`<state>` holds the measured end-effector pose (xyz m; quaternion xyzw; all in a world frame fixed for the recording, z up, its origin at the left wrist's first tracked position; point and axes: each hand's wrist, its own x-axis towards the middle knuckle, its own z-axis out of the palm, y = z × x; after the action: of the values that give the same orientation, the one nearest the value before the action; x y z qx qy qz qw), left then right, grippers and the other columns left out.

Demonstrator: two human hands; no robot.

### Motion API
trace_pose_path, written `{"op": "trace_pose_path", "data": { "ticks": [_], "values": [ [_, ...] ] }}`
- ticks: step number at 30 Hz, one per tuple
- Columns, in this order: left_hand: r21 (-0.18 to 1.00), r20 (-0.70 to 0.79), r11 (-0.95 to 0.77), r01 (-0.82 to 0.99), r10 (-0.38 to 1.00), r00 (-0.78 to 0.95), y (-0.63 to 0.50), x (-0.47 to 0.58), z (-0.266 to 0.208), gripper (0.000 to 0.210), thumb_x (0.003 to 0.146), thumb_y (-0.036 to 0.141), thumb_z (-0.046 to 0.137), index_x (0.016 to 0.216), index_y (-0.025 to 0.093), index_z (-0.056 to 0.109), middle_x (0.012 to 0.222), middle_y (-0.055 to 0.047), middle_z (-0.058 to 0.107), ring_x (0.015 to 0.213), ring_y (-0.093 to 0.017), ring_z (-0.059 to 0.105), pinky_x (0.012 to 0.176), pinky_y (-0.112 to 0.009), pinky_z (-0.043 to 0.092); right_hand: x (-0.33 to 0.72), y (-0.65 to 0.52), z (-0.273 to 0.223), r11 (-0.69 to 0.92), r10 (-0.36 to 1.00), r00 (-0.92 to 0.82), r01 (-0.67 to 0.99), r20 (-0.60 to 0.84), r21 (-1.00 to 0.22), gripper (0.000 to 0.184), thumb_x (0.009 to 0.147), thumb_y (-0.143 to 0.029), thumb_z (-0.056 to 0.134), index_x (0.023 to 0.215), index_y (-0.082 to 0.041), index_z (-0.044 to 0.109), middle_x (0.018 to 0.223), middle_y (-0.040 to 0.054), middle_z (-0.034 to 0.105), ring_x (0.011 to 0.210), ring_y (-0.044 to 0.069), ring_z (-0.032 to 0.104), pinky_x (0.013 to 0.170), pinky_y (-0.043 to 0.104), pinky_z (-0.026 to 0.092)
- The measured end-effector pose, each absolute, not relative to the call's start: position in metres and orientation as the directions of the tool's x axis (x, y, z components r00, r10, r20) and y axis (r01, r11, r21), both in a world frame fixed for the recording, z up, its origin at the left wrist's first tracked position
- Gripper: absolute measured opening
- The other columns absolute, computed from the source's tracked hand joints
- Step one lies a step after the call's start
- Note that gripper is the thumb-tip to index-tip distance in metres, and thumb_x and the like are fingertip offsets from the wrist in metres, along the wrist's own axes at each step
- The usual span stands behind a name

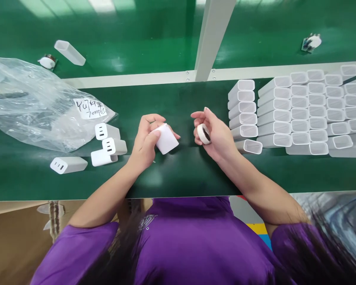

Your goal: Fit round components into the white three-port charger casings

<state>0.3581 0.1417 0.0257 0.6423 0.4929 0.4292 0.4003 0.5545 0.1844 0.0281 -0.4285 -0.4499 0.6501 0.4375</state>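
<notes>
My left hand (146,140) is closed round a white charger housing (167,139), with a plain smooth face turned up. The fingers go behind it, and its other sides are hidden. To the right, my right hand (212,134) curls its lower fingers round a small white ring-shaped roll (203,133) with a dark centre, perhaps tape. The index finger and thumb of that hand point toward the left hand, apart from the housing. Beside my left hand lie several white chargers with port slots (114,146), one of them resting on another.
Rows of translucent white rectangular sleeves (279,105) fill the right side. A clear plastic bag (41,103) with a handwritten label lies at left. On the shelf behind are a loose sleeve (69,52) and small circuit parts (311,42). A pale metal post (215,35) rises behind the hands.
</notes>
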Motion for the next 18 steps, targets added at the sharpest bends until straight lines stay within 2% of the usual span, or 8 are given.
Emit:
{"op": "trace_pose_path", "data": {
  "ticks": [1, 3, 5, 6, 9, 13, 15, 18],
  "values": [
    [0.947, 0.141, -0.177, 0.268, 0.979, 0.148, 0.142, 0.359, 0.026, 0.048, 0.098, 0.066, 0.032, 0.123, 0.026, 0.041, 0.09, -0.006, 0.072, 0.079, -0.021, 0.073, 0.059, -0.03, 0.059, 0.554, 0.185, 0.028, -0.305, 0.923, -0.305, -0.212, -0.233, -0.928, 0.056, 0.095, -0.071, 0.045, 0.094, -0.018, 0.064, 0.072, 0.0005, 0.061, 0.05, 0.01, 0.057, 0.041, 0.022, 0.047],
    [0.958, 0.108, -0.145, 0.247, 0.982, 0.157, 0.142, 0.36, 0.027, 0.044, 0.097, 0.066, 0.033, 0.115, 0.027, 0.041, 0.09, -0.005, 0.071, 0.074, -0.02, 0.072, 0.054, -0.03, 0.058, 0.552, 0.184, 0.03, -0.467, 0.839, -0.423, -0.237, -0.342, -0.852, 0.046, 0.092, -0.063, 0.057, 0.095, -0.018, 0.061, 0.075, 0.0008, 0.063, 0.056, 0.012, 0.063, 0.044, 0.023, 0.053],
    [0.969, 0.082, -0.116, 0.218, 0.984, 0.158, 0.142, 0.361, 0.029, 0.041, 0.097, 0.064, 0.036, 0.112, 0.027, 0.042, 0.094, -0.005, 0.07, 0.072, -0.019, 0.072, 0.051, -0.03, 0.057, 0.552, 0.181, 0.035, -0.52, 0.804, -0.476, -0.276, -0.355, -0.808, 0.032, 0.085, -0.044, 0.072, 0.099, -0.018, 0.059, 0.085, 0.0005, 0.066, 0.065, 0.012, 0.068, 0.052, 0.022, 0.059],
    [0.975, 0.07, -0.101, 0.197, 0.985, 0.156, 0.142, 0.361, 0.029, 0.039, 0.097, 0.063, 0.039, 0.111, 0.027, 0.042, 0.096, -0.006, 0.07, 0.071, -0.019, 0.072, 0.05, -0.03, 0.058, 0.552, 0.179, 0.037, -0.495, 0.82, -0.473, -0.301, -0.324, -0.815, 0.032, 0.082, -0.036, 0.076, 0.103, -0.019, 0.058, 0.092, 0.0006, 0.068, 0.069, 0.012, 0.069, 0.057, 0.022, 0.061],
    [0.987, 0.036, -0.06, 0.146, 0.986, 0.16, 0.141, 0.361, 0.031, 0.036, 0.096, 0.059, 0.047, 0.109, 0.026, 0.043, 0.101, -0.006, 0.07, 0.069, -0.019, 0.071, 0.047, -0.029, 0.057, 0.552, 0.174, 0.039, -0.31, 0.885, -0.441, -0.313, -0.152, -0.898, 0.035, 0.088, -0.034, 0.071, 0.115, -0.021, 0.054, 0.113, 0.0027, 0.068, 0.069, 0.008, 0.068, 0.058, 0.019, 0.06],
    [0.983, 0.007, -0.049, 0.177, 0.974, 0.226, 0.136, 0.362, 0.031, 0.038, 0.096, 0.06, 0.048, 0.112, 0.027, 0.042, 0.101, -0.007, 0.071, 0.069, -0.018, 0.071, 0.045, -0.027, 0.055, 0.548, 0.164, 0.036, -0.088, 0.902, -0.431, -0.202, 0.007, -0.975, 0.027, 0.098, -0.039, 0.057, 0.119, -0.021, 0.053, 0.107, 0.0028, 0.068, 0.049, 0.004, 0.058, 0.04, 0.016, 0.046],
    [0.983, -0.002, -0.045, 0.179, 0.968, 0.253, 0.133, 0.362, 0.03, 0.036, 0.097, 0.057, 0.049, 0.114, 0.027, 0.043, 0.098, -0.005, 0.071, 0.067, -0.017, 0.07, 0.046, -0.026, 0.055, 0.545, 0.157, 0.035, 0.081, 0.932, -0.344, -0.114, 0.116, -0.99, 0.022, 0.102, -0.036, 0.052, 0.118, -0.021, 0.053, 0.106, 0.0026, 0.067, 0.05, 0.003, 0.058, 0.043, 0.016, 0.048],
    [0.987, -0.014, -0.029, 0.158, 0.964, 0.266, 0.128, 0.362, 0.03, 0.031, 0.097, 0.051, 0.054, 0.114, 0.026, 0.047, 0.087, -0.001, 0.069, 0.062, -0.015, 0.068, 0.048, -0.025, 0.055, 0.543, 0.151, 0.035, 0.386, 0.899, -0.25, 0.059, 0.361, -0.921, 0.016, 0.104, -0.027, 0.046, 0.117, -0.021, 0.055, 0.105, 0.003, 0.067, 0.066, 0.007, 0.065, 0.061, 0.019, 0.056]
  ]
}}
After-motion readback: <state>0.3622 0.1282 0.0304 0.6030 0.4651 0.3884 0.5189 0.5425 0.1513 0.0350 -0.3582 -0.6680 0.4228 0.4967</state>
